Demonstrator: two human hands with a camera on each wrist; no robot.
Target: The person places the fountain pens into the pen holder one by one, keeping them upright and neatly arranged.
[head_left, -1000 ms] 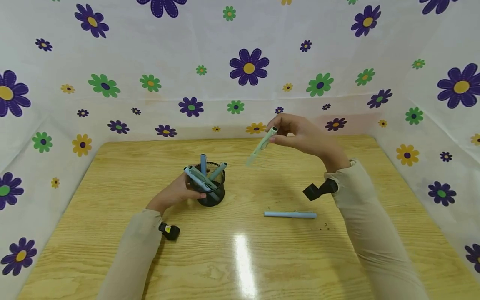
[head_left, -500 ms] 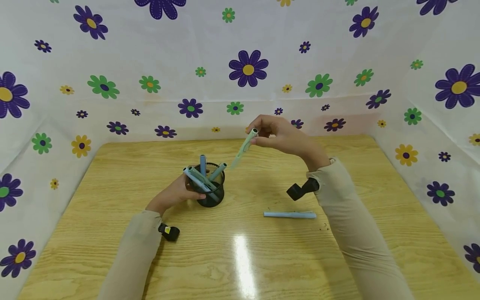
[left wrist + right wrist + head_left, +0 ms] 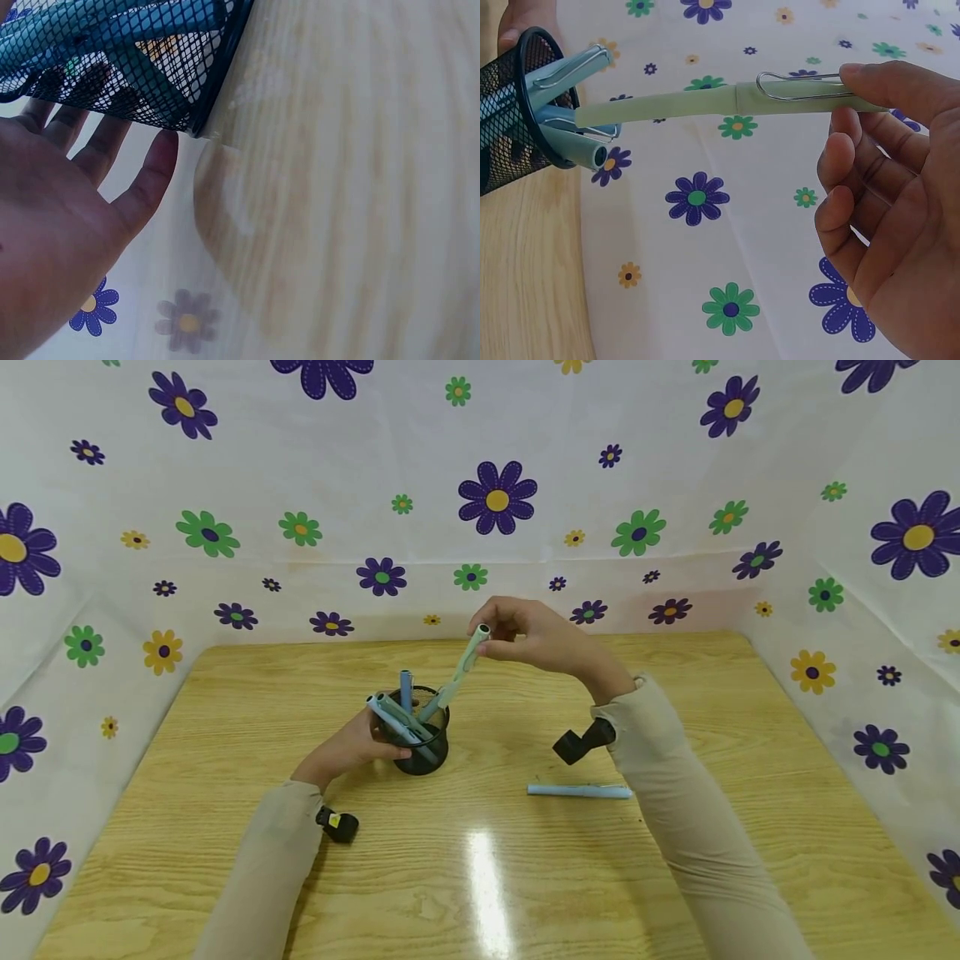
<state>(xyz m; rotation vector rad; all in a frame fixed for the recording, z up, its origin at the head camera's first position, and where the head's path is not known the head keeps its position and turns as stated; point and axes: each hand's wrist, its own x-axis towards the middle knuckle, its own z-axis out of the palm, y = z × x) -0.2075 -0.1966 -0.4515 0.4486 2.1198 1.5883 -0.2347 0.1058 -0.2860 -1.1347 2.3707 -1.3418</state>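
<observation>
A black mesh pen cup (image 3: 426, 762) stands left of the table's middle with several blue and green pens in it. My left hand (image 3: 348, 750) grips it from the left, thumb in front; the left wrist view has the fingers of my left hand (image 3: 75, 202) against the mesh. Between thumb and fingertips my right hand (image 3: 540, 639) pinches a pale green pen (image 3: 468, 658) by its capped end. It slants down to the left, and its lower end overlaps the cup's rim in the head view. In the right wrist view, the pale green pen (image 3: 780, 96) points at the cup's mouth.
One light blue pen (image 3: 577, 791) lies sideways on the wooden table (image 3: 390, 877), right of the cup and in front of the right hand. A flower-printed cloth (image 3: 420, 435) stands behind the table and along both sides.
My right hand has carried the pale green pen leftward and slightly down, from right of the cup to its rim. The left hand and cup have stayed in place.
</observation>
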